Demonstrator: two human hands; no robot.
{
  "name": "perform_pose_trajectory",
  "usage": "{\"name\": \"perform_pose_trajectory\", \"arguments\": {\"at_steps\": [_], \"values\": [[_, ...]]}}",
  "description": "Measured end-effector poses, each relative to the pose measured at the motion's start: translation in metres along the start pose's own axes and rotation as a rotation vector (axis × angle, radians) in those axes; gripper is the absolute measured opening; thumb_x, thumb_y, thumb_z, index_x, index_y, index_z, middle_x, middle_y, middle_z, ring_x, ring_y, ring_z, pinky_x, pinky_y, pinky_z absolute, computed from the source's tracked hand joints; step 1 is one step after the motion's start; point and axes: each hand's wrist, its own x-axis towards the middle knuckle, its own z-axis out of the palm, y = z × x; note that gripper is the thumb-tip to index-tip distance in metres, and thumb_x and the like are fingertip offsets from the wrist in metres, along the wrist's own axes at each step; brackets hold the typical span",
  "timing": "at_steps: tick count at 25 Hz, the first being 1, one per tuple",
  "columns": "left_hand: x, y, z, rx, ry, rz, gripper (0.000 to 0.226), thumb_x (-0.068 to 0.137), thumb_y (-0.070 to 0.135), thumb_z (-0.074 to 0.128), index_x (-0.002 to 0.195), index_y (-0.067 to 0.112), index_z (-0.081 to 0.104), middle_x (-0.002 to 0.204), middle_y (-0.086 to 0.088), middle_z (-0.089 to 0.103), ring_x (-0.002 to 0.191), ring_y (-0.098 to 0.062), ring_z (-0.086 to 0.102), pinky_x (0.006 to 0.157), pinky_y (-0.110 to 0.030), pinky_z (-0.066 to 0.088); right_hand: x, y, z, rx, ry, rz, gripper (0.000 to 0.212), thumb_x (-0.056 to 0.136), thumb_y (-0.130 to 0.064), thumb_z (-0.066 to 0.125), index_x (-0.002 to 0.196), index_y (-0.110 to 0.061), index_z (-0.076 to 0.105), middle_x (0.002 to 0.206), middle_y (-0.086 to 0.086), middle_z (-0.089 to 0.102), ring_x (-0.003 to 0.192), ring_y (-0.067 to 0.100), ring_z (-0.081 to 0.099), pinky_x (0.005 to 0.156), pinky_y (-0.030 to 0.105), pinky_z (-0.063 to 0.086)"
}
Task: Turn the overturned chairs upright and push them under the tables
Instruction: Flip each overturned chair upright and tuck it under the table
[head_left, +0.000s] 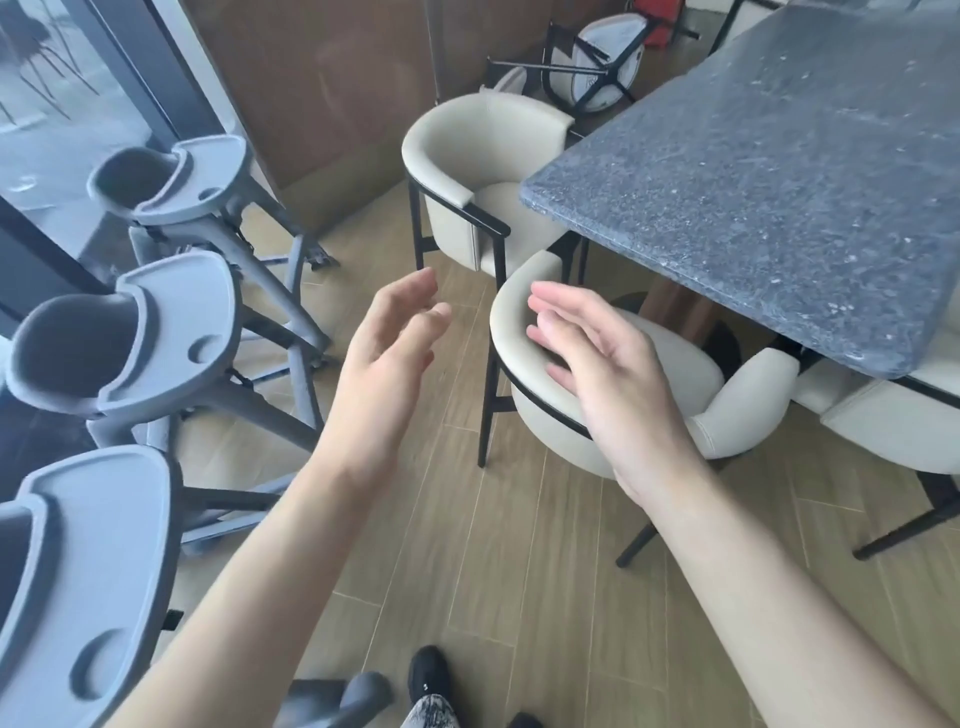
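Two hands empty, fingers spread: right hand (602, 364) just over the backrest of the near upright chair (524, 384), left hand (387, 353) off to its side. Overturned chair (592, 62) lies far ahead of both, beyond the table (779, 182) corner; right hand nearer.

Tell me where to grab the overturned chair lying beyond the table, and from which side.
Judging from here, take the overturned chair by its black crossed legs, which face the camera, coming from this near side. The padded back lies away and looks bulkier. Both hands are open and free.
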Motion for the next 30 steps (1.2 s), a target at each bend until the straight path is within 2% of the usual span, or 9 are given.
{"name": "perform_pose_trajectory", "arguments": {"at_steps": [2,6,10,14,16,19,24,30], "values": [[-0.005,0.006,-0.019,-0.001,0.021,0.014,0.046,0.09,0.043,0.056,0.136,0.041,0.059,0.138,0.026,0.06,0.127,0.006,0.056,0.108,-0.03,0.045,0.002,-0.009,0.012,0.007,-0.015,-0.018,0.028,0.1,-0.024,0.058,0.127,-0.023,0.066,0.126,-0.018,0.066,0.121,-0.004,0.059,0.112,0.035,0.044],[0.004,0.01,-0.059,-0.014,0.061,0.0,0.043,0.092,0.047,0.053,0.134,0.048,0.058,0.14,0.029,0.058,0.132,0.004,0.053,0.107,-0.031,0.043,0.017,-0.02,0.039,0.044,-0.066,-0.023,0.029,0.1,-0.02,0.059,0.127,-0.026,0.065,0.128,-0.021,0.063,0.122,-0.013,0.054,0.113,0.031,0.042],[0.03,0.007,-0.091,-0.051,0.081,-0.008,0.041,0.092,0.051,0.053,0.133,0.05,0.06,0.141,0.03,0.057,0.133,0.003,0.053,0.106,-0.031,0.043,0.049,-0.021,0.07,0.035,-0.097,-0.019,0.029,0.1,-0.017,0.057,0.128,-0.022,0.064,0.127,-0.019,0.064,0.123,-0.009,0.055,0.111,0.03,0.044],[0.078,0.004,-0.129,-0.092,0.098,-0.008,0.053,0.084,0.059,0.057,0.135,0.048,0.059,0.142,0.029,0.057,0.134,0.002,0.052,0.11,-0.034,0.042,0.098,-0.019,0.112,0.03,-0.078,-0.004,0.027,0.1,-0.018,0.057,0.125,-0.023,0.066,0.123,-0.017,0.066,0.123,-0.002,0.058,0.111,0.034,0.044],[0.11,0.004,-0.152,-0.1,0.11,-0.008,0.057,0.08,0.062,0.057,0.135,0.048,0.059,0.141,0.029,0.057,0.133,0.002,0.053,0.11,-0.034,0.042,0.126,-0.018,0.139,0.039,-0.067,0.008,0.025,0.1,-0.018,0.057,0.123,-0.022,0.067,0.118,-0.019,0.069,0.123,0.001,0.059,0.111,0.037,0.044],[0.16,0.004,-0.191,-0.098,0.122,-0.036,0.058,0.081,0.062,0.058,0.137,0.049,0.056,0.14,0.031,0.057,0.13,0.002,0.055,0.113,-0.036,0.041,0.17,-0.017,0.183,0.048,-0.034,0.036,0.022,0.099,-0.016,0.058,0.117,-0.022,0.069,0.101,-0.031,0.07,0.12,0.002,0.061,0.11,0.039,0.045],[0.231,0.004,-0.237,-0.087,0.106,-0.051,0.053,0.087,0.055,0.054,0.14,0.048,0.054,0.141,0.032,0.055,0.13,0.007,0.053,0.115,-0.035,0.04,0.234,-0.018,0.237,0.036,-0.003,0.054,0.021,0.099,-0.017,0.058,0.116,-0.024,0.069,0.119,-0.012,0.069,0.118,0.004,0.063,0.11,0.042,0.045],[0.306,-0.004,-0.267,-0.114,0.069,-0.077,0.055,0.084,0.056,0.057,0.138,0.046,0.057,0.141,0.029,0.057,0.129,0.007,0.054,0.117,-0.037,0.04,0.303,-0.015,0.274,0.028,0.007,0.06,0.026,0.099,-0.019,0.057,0.12,-0.029,0.069,0.123,-0.015,0.067,0.12,0.001,0.061,0.111,0.041,0.044]]}}
